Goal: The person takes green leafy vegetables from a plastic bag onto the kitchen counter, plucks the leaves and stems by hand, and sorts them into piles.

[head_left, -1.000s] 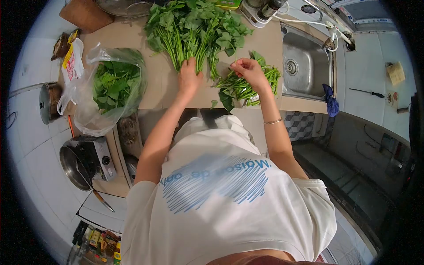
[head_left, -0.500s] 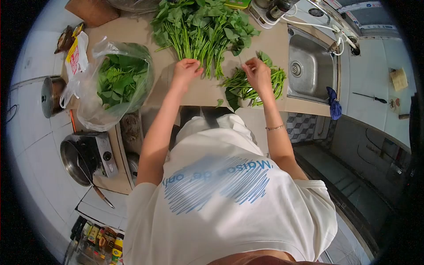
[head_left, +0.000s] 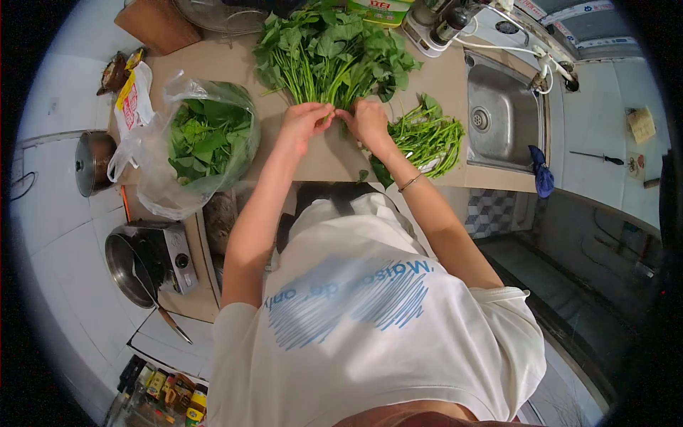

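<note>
A big bunch of long-stemmed leafy greens (head_left: pixel 331 50) lies on the counter, its cut stem ends toward me. At those ends my left hand (head_left: pixel 309 122) is closed, thumb and fingers pinching a stem. Close beside it, my right hand (head_left: pixel 368 122) is also closed on the stem ends, its fingertips partly hidden. To the right is a pile of trimmed green stems (head_left: pixel 430 139), with something pale partly showing beneath. On the left, a clear plastic bag (head_left: pixel 245 146) stands open with picked green leaves (head_left: pixel 206 139) inside.
A steel sink (head_left: pixel 501 99) with a blue cloth (head_left: pixel 542 172) on its edge is at the right. A lidded pot (head_left: pixel 94 164), a frying pan (head_left: pixel 131 270) and a stove (head_left: pixel 174 256) stand left. A kitchen scale (head_left: pixel 425 39) and a green tub (head_left: pixel 380 11) are behind the greens.
My right hand has moved left from the stem pile to the ends of the bunch, meeting my left hand. The view has shifted slightly.
</note>
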`<state>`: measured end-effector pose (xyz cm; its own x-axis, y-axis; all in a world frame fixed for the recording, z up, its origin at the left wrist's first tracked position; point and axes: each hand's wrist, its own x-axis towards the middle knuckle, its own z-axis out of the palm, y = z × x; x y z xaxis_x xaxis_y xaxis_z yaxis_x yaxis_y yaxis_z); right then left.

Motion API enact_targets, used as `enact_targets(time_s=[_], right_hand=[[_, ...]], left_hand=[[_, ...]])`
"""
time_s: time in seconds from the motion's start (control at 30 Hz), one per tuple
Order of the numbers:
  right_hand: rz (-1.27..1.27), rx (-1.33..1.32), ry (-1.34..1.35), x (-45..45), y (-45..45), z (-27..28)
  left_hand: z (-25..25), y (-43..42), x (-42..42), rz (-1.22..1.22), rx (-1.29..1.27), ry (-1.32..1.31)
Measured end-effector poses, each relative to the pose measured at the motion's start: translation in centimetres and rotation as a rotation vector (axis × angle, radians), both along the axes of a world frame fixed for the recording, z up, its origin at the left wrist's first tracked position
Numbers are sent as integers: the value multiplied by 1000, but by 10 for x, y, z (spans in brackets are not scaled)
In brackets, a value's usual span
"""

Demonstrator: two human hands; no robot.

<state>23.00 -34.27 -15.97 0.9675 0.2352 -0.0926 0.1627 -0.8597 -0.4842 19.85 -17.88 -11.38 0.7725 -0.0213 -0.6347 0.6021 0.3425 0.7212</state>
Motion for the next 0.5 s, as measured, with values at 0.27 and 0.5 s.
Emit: enact_targets(time_s=[0.27,0.5], right_hand=[[22,-48,-69,5,4,-7],[67,-125,85,15,5,6]], left_hand=[[56,14,-40,64,170,-150],[108,34,-96,87,414,-323]])
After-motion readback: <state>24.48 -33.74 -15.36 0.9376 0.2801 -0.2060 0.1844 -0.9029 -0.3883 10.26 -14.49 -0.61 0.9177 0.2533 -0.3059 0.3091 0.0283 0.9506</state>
